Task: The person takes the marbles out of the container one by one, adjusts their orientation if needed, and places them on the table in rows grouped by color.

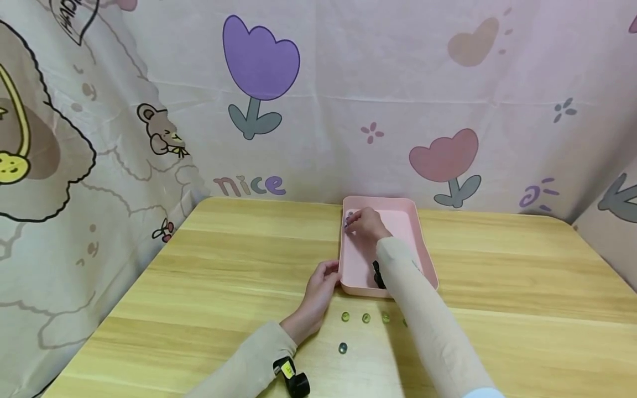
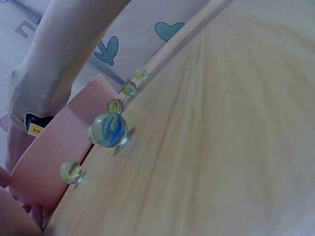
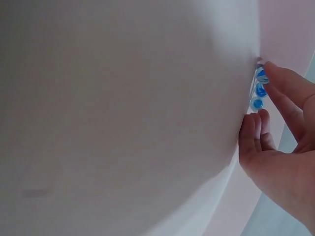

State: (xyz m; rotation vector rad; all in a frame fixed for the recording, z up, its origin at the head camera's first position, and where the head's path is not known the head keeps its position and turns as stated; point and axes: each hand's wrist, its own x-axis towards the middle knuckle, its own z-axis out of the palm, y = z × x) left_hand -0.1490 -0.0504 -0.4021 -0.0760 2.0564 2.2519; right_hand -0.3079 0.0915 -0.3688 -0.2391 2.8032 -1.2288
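Observation:
The pink tray (image 1: 423,249) lies on the wooden table, its long sides running away from me. My left hand (image 1: 318,296) grips its near left corner, fingers at the outer wall. Inside, my right hand (image 1: 367,224) reaches to the far left wall. The right wrist view shows a short row of clear marbles with blue swirls along that wall. Thumb and forefinger pinch the top blue marble (image 3: 262,75), the other fingers curled by the lowest blue marble (image 3: 257,103). Part of the row is hidden behind my hand in the head view.
In front of the tray stands a row of yellow-green marbles (image 1: 366,318), its right end partly covered by my right sleeve (image 1: 428,315). Nearer to me lies a single blue-swirled marble (image 1: 343,347). A printed cloth (image 1: 338,149) hangs behind the table (image 1: 249,249).

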